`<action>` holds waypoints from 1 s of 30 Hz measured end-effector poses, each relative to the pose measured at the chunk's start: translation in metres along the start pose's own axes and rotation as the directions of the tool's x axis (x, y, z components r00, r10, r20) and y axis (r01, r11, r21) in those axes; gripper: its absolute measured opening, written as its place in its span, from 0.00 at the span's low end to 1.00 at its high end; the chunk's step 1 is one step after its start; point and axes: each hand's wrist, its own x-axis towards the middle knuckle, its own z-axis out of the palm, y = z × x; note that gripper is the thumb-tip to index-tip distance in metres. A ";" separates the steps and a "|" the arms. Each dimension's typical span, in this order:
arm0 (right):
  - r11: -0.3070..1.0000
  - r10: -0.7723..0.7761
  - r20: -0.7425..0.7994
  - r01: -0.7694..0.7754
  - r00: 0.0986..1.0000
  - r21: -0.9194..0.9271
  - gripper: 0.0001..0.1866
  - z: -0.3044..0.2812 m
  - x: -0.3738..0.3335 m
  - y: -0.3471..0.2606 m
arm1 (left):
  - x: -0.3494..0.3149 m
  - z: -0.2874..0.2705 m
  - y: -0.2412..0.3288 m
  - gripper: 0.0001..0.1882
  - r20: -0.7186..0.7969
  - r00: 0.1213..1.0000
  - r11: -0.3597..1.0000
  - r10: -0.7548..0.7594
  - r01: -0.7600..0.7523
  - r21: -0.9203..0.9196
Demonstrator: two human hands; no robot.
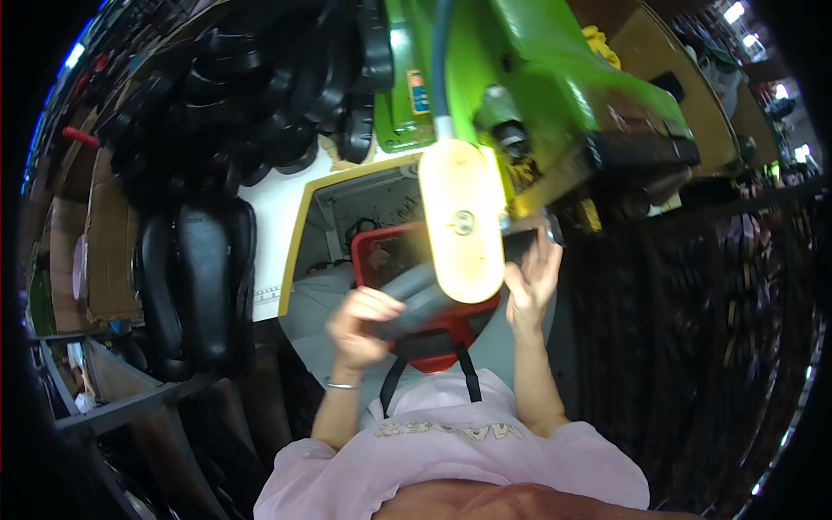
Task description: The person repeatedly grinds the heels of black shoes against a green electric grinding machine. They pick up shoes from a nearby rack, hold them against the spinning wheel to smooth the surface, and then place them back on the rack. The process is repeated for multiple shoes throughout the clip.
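My left hand (357,328) is closed round the near end of a dark grey, sole-shaped shoe piece (418,303), blurred by motion and slanting up to the right. An oval lamp (459,221), lit along its right side, hides its middle. On the lamp's other side, my right hand (533,282) has its thumb and fingers about a dark end, seemingly of the same piece, close to the green machine (598,87). Below the shoe piece, a red-rimmed tray or frame (357,256) with black straps lies over my lap.
Black shoe soles (204,277) are piled on the white tabletop (276,217) at the left, overhanging its near edge. A yellow-edged cut-out opens before me. Cardboard boxes (117,243) stand at the far left, and another box (646,52) at the back right. Dark racks fill the right.
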 end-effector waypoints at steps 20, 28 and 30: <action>0.506 0.104 -0.362 -0.363 0.926 -0.783 0.33 -0.200 0.284 0.065 | 0.184 0.014 -0.069 0.18 -0.243 0.970 0.702 0.018 0.161 0.693; 0.905 -0.149 -0.504 -0.089 0.851 -0.417 0.35 -0.267 0.267 0.103 | 0.115 -0.029 -0.004 0.24 -0.238 0.969 0.799 0.058 0.098 0.593; 0.900 -0.153 -0.481 -0.080 0.863 -0.430 0.31 -0.249 0.232 0.102 | 0.082 -0.040 0.058 0.22 -0.352 0.931 0.880 -0.093 0.242 0.409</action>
